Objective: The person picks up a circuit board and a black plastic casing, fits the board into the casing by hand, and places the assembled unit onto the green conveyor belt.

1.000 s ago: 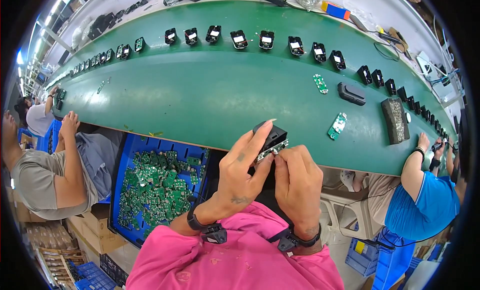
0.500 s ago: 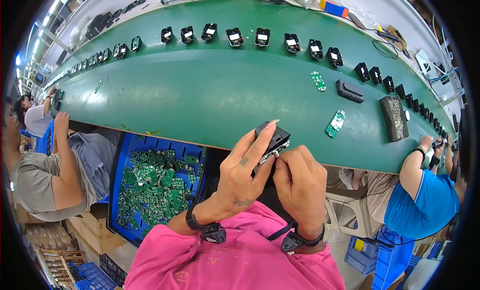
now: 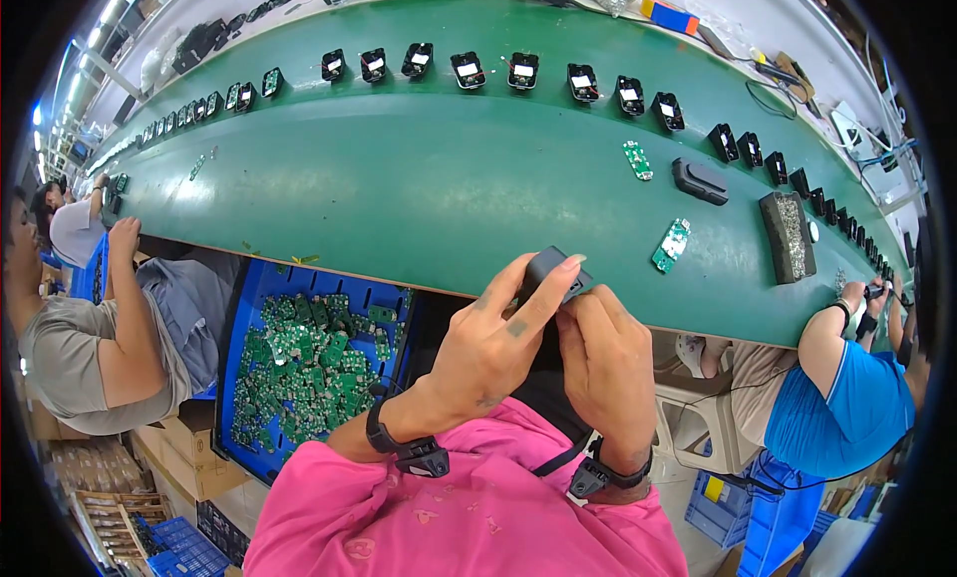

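Observation:
My left hand (image 3: 486,356) is closed around a small black plastic housing (image 3: 550,265), held above the table's near edge. Its smooth outer side faces up, and its underside is hidden. Close against the housing's right end, my right hand (image 3: 611,363) has its fingers curled and pinched. Whatever lies between those fingertips is hidden. To the right on the green table (image 3: 399,178) lie a green circuit board (image 3: 672,245), a second circuit board (image 3: 637,160) and a dark oblong case (image 3: 701,181).
Open black housings (image 3: 468,71) line the table's far side in a long row. A blue tray (image 3: 231,378) heaped with circuit boards (image 3: 314,363) sits below the edge at left. A dark foam block (image 3: 788,238) stands at right. Co-workers sit on both sides.
The housing has turned in my left hand, so the circuit board that showed on its underside is now out of sight. Both hands have shifted slightly right.

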`<state>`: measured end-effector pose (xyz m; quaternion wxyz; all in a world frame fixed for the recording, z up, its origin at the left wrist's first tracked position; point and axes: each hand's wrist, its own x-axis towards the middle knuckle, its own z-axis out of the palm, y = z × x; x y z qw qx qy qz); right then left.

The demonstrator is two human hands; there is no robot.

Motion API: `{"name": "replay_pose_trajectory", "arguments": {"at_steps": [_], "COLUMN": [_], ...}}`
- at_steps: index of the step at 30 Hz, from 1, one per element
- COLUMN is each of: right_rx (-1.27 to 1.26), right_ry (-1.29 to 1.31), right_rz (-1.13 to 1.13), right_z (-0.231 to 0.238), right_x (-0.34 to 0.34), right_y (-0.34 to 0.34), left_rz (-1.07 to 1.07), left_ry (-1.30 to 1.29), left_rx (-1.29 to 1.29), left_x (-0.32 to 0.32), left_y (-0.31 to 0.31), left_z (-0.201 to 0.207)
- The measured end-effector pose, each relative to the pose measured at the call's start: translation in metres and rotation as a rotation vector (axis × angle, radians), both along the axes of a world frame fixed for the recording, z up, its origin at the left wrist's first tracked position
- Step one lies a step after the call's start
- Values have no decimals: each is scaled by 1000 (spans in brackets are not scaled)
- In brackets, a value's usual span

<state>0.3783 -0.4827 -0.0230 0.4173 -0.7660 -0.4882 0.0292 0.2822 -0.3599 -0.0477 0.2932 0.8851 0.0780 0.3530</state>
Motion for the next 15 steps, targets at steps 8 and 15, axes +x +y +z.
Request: {"name": "replay_pose_trajectory", "arguments": {"at_steps": [8, 15], "right_rx": [54, 193], "right_ry": [26, 237], "right_rz": [-63, -180], "right_z": [-16, -37], "right_x": [-1, 8], "right_y": [8, 10], "left_rz": [50, -121], "left_ry": [13, 87], "left_rx": [-34, -738], "left_x": [7, 3], "left_y": [-2, 18], "left_z": [-3, -26]}}
